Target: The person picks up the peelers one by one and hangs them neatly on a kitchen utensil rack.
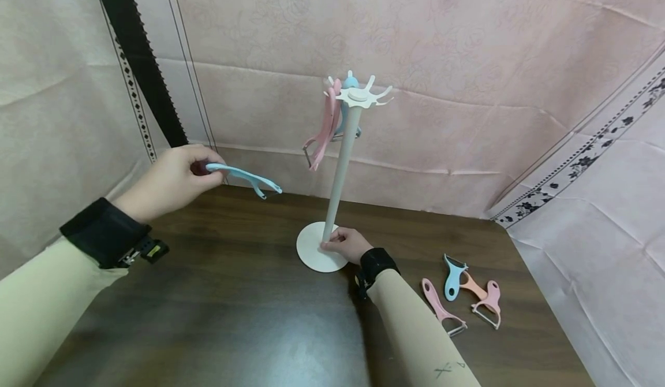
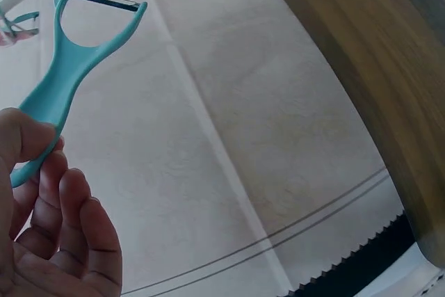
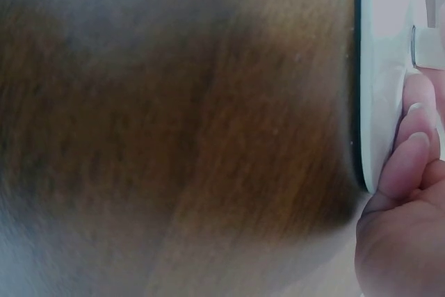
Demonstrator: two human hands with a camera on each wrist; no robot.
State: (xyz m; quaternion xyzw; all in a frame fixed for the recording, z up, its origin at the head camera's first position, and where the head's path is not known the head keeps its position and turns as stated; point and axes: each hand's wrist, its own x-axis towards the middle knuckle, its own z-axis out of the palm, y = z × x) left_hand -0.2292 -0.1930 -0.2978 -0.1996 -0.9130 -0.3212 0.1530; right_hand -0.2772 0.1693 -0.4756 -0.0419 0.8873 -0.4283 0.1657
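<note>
1. Head view: the left hand (image 1: 179, 173) is pinching a raised blue peeler (image 1: 240, 173) near its handle end, holding it above the counter (image 1: 223, 306), left of the white stand (image 1: 340, 173), with its blade end pointing right
2. Around the stand's lower pole, the right hand (image 1: 353, 245) is gripping, its fingers (image 3: 407, 165) touching the round base
3. At least one pink peeler (image 1: 327, 121) and another blue one are hanging from the stand's left and far hooks
4. Two pink peelers (image 1: 439, 303), one blue peeler (image 1: 454, 277) and one orange peeler (image 1: 474, 286) are lying grouped on the right
</note>
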